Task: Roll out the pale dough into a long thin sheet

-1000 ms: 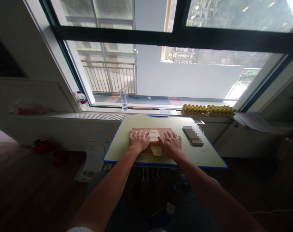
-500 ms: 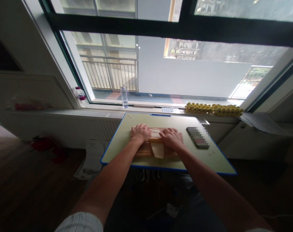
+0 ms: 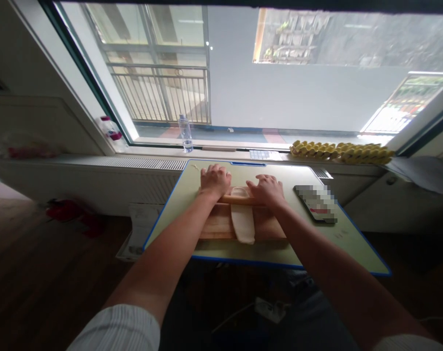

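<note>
In the head view, the strip of dough lies on the wooden board, midway between the two hands; its long axis runs away from the person, from the board's near edge toward the window; the wooden rolling pin sits square across it, running left to right, touching it close to its far end; so most of the strip shows on the person's side of the pin, with just a short rounded end beyond.

The left hand bears down at the pin's left end, knuckles raised and fingers bent over toward the far side; whether that grip wraps right round the wood I cannot tell from here; the right hand lies over the other end, its grip spread, thumb held out toward the dough; neither hand looks clearly nearer the strip, one being just beside each edge of its far end, while the near end trails back between the forearms, well apart from the fingers.

Board and all rest on the pale table with its blue edging; a phone, partly blurred out, lies to the right of the right hand; past the table, a clear bottle stands by the window, with yellow egg trays further right.
</note>
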A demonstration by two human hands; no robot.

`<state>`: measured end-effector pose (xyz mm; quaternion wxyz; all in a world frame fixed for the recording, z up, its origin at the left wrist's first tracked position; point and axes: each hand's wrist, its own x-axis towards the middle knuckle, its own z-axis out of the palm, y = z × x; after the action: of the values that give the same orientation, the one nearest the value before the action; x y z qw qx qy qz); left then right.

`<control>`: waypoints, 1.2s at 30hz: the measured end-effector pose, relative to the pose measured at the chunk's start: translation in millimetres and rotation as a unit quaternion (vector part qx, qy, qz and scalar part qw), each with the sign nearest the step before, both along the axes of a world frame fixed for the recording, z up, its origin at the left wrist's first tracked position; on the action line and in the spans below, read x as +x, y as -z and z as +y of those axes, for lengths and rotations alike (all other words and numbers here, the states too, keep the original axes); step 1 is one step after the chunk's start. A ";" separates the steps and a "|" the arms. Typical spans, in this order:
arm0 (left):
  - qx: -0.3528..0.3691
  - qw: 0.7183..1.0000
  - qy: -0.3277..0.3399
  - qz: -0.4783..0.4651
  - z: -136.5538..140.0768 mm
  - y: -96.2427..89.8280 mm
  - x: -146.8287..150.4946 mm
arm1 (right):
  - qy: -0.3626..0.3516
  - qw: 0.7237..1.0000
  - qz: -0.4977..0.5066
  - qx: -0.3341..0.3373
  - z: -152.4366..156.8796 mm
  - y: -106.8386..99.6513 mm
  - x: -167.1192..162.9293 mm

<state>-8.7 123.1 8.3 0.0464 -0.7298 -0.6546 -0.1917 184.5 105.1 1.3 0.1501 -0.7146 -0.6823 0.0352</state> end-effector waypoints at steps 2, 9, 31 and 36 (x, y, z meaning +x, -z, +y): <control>-0.009 1.000 -0.004 0.002 9.9 -1.8 1.2 | 0.001 1.000 0.001 -0.001 8.6 0.5 0.7; -0.056 0.998 -0.029 0.003 41.3 3.0 2.1 | 0.008 1.000 -0.020 0.005 37.9 2.7 1.6; -0.116 0.991 -0.063 -0.019 93.0 7.9 -1.0 | 0.032 0.998 -0.006 -0.056 100.1 3.9 3.6; -0.114 0.991 -0.069 -0.007 102.6 8.1 -3.3 | 0.039 0.997 -0.011 -0.065 108.1 -0.1 2.5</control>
<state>-12.0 225.8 0.1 -0.0288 -0.6821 -0.7212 -0.1174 187.0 213.2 1.5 0.0971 -0.7494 -0.6516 0.0663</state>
